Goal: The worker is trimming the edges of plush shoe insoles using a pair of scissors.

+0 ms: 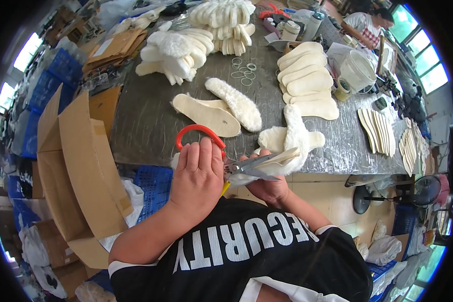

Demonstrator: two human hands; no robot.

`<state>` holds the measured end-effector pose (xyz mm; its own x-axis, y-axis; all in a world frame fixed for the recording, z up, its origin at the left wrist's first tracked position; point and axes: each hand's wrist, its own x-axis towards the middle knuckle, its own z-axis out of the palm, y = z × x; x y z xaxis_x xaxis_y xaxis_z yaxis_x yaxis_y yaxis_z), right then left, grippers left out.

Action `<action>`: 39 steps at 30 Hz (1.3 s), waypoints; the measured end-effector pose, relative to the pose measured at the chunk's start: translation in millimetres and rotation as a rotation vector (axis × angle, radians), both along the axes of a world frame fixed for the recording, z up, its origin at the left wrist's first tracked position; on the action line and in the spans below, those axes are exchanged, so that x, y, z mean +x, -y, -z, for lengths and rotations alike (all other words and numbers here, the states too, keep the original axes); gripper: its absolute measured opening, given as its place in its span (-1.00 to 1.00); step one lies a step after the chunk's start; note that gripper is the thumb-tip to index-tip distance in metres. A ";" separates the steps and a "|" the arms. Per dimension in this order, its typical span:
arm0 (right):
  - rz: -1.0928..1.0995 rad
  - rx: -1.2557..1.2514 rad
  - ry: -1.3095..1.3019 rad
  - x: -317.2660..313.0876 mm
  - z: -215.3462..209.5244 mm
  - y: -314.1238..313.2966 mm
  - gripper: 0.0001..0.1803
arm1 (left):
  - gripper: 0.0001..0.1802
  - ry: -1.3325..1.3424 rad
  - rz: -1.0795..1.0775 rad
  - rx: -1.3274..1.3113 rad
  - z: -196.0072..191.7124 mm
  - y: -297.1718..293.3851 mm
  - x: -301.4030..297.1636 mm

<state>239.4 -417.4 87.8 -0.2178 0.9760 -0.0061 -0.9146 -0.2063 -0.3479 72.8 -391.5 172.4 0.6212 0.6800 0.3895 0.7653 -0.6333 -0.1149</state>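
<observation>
My left hand (199, 173) grips a pair of scissors (250, 168) by its red loop handle (198, 131). The metal blades point right and are slightly apart against the edge of a white fleece insole (293, 142). My right hand (270, 187) holds that insole from below, just over the front edge of the grey table (146, 126); its fingers are mostly hidden under the fleece and the blades. A flat cream insole (206, 115) and another fleece insole (235, 103) lie on the table just beyond my hands.
Stacks of fleece insoles (178, 53) and cream insoles (309, 80) cover the far table, with rubber bands (244, 70) between them and a white bucket (357, 70) at the right. An open cardboard box (80, 161) and blue crates (153, 183) stand left. Another person (367, 25) works far right. A floor fan (428, 191) stands at the right.
</observation>
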 end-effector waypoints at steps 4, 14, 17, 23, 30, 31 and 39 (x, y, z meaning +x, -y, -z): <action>-0.018 -0.059 -0.020 1.1 -1.6 3.9 -0.87 | -0.63 -0.033 -0.014 -0.004 -2.6 1.4 2.6; -0.010 -0.043 -0.009 6.6 0.8 6.1 -0.53 | -0.70 -0.114 -0.019 -0.013 -6.4 2.6 4.3; -0.018 0.016 -0.044 5.7 4.2 3.9 -0.56 | -0.71 -0.119 -0.003 -0.006 -6.4 2.8 3.3; -0.115 0.010 -0.062 2.6 -3.9 6.0 -0.64 | -0.72 -0.133 0.013 -0.011 -9.4 3.2 -0.3; -0.079 0.053 -0.101 2.7 6.0 -3.0 -0.84 | -0.76 -0.010 0.188 -0.192 -18.9 -3.7 -10.8; -0.093 0.191 -0.086 3.8 9.3 -8.6 -0.87 | -0.76 -0.012 0.191 -0.192 -21.5 -3.2 -11.7; -0.057 0.433 0.001 1.6 4.5 -15.5 -0.89 | -0.66 -0.075 0.126 0.058 -19.7 -2.4 -11.4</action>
